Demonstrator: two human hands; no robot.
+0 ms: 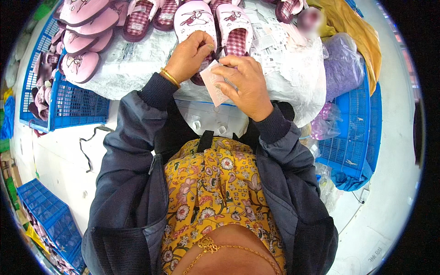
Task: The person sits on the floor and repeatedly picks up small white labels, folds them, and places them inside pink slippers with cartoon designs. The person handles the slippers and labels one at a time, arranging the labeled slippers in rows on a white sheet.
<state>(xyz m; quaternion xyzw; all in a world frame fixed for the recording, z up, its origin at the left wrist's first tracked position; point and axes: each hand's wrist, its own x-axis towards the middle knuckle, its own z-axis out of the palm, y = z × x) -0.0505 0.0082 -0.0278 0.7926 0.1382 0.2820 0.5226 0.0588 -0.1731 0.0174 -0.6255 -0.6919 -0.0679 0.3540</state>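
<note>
A pair of pale pink slippers with a printed animal figure and checked lining lies on the plastic-covered work surface before me. My left hand (190,54) is closed at the left slipper (195,22), thumb and forefinger pinched at its inner edge. What lies right under those fingertips is hard to see. Beside it, the right slipper (234,28) shows its red-and-white checked insole. My right hand (245,82) is closed on a small pink paper hang tag (212,85), which hangs tilted near the slippers' close ends. Something greyish shows between the right fingers, too small to name.
Stacked pink slippers (81,67) stand at the left, with more pairs along the back. White labels (263,37) lie to the right on the clear plastic wrap (302,75). Blue crates (80,98) flank both sides; a purple bundle (343,64) sits at the right.
</note>
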